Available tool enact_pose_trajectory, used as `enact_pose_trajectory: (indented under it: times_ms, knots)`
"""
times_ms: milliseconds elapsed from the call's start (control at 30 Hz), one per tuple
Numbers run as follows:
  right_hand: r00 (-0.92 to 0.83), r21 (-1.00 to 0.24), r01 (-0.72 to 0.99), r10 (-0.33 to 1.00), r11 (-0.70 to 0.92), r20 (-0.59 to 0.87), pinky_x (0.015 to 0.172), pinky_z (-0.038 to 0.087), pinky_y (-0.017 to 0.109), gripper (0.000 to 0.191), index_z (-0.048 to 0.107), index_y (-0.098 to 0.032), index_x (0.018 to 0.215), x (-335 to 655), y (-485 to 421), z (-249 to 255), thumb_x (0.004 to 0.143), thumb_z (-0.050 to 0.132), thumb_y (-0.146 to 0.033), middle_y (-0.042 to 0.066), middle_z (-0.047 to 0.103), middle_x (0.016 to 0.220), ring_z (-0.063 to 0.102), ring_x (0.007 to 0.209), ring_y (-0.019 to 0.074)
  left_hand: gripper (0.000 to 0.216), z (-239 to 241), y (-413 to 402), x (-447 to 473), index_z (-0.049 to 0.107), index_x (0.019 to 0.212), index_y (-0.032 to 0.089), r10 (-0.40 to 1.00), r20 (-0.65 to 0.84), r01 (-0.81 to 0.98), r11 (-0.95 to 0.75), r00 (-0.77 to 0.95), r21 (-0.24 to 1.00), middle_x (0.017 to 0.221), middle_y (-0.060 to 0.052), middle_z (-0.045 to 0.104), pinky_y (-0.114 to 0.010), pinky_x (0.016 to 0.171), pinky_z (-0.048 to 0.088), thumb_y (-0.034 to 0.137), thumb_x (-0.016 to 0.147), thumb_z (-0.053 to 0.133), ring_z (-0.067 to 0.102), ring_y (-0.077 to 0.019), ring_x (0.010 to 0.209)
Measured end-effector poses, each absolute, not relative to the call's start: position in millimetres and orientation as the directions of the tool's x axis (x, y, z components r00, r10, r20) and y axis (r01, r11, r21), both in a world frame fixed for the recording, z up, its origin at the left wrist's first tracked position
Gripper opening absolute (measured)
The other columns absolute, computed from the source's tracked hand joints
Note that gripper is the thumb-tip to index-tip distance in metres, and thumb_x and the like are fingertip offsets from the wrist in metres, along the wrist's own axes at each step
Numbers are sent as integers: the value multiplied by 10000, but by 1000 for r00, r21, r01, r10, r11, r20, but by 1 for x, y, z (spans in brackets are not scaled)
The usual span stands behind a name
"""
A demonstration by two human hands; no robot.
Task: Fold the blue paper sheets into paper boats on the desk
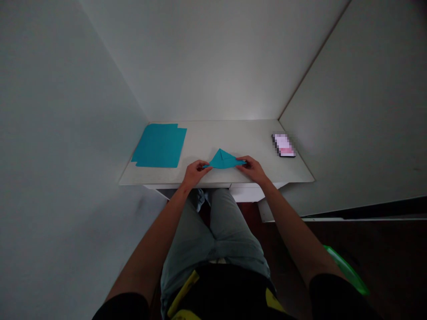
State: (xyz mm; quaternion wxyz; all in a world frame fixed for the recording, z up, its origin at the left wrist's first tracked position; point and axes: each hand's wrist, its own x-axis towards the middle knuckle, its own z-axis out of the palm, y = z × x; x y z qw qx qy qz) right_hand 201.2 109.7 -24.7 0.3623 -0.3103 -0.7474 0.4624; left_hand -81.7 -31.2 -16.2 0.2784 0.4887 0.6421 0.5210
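Note:
A teal paper folded into a triangle (222, 161) lies at the front edge of the white desk (227, 133), its point facing away from me. My left hand (196, 173) pinches its left corner between fingers and thumb. My right hand (251, 170) holds its right corner the same way. Further left on the desk lies a flat sheet of teal paper (158, 146), out of reach of neither hand's fingers but not touched by them.
White walls close in the desk on the left, back and right. A phone (283, 145) with a blurred screen lies at the desk's right end. Below the desk are my knees in grey-green trousers, and a green object (347, 270) sits low at right.

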Motion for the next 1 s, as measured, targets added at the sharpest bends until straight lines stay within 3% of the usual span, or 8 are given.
enact_pose_trajectory:
  times_ms: [200, 433, 667, 867, 1000]
  knots:
    - [-544, -880, 200, 796, 430, 265, 665, 562, 353, 489, 777, -250, 1180, 201, 107, -24, 840, 808, -601, 63, 754, 996, 607, 699, 173, 421, -17, -32, -82, 758, 917, 205, 910, 174, 333, -42, -376, 942, 846, -44, 761, -319, 702, 541, 598, 788, 833, 657, -178, 735]
    - [-509, -843, 268, 811, 467, 287, 705, 572, 376, 452, 807, -250, 1158, 201, 106, -20, 892, 768, -614, 83, 778, 1034, 651, 758, 205, 466, -16, -32, -82, 703, 852, 208, 903, 178, 302, -56, -391, 952, 782, -23, 728, -305, 677, 515, 652, 770, 820, 651, -173, 716]
    - [-464, -878, 249, 846, 408, 262, 607, 522, 343, 515, 786, -247, 1161, 200, 107, -24, 861, 778, -666, 35, 737, 821, 605, 647, 190, 486, -11, -35, -78, 648, 836, 227, 910, 170, 348, -30, -379, 937, 716, -11, 716, -306, 653, 512, 704, 856, 741, 688, -190, 687]
    - [-475, -870, 253, 837, 424, 270, 593, 521, 334, 476, 754, -244, 1167, 197, 103, -20, 839, 806, -584, 27, 726, 841, 578, 623, 174, 364, -12, -34, -71, 603, 872, 245, 925, 199, 430, -43, -324, 902, 735, 6, 719, -312, 695, 526, 593, 964, 656, 709, -189, 712]
    - [-474, -821, 251, 804, 513, 358, 688, 573, 357, 426, 746, -262, 1253, 188, 95, -15, 909, 747, -513, 44, 732, 954, 620, 719, 189, 237, -13, -33, -70, 657, 937, 251, 952, 189, 520, -37, -241, 853, 856, -1, 774, -320, 730, 521, 486, 970, 672, 711, -187, 758]
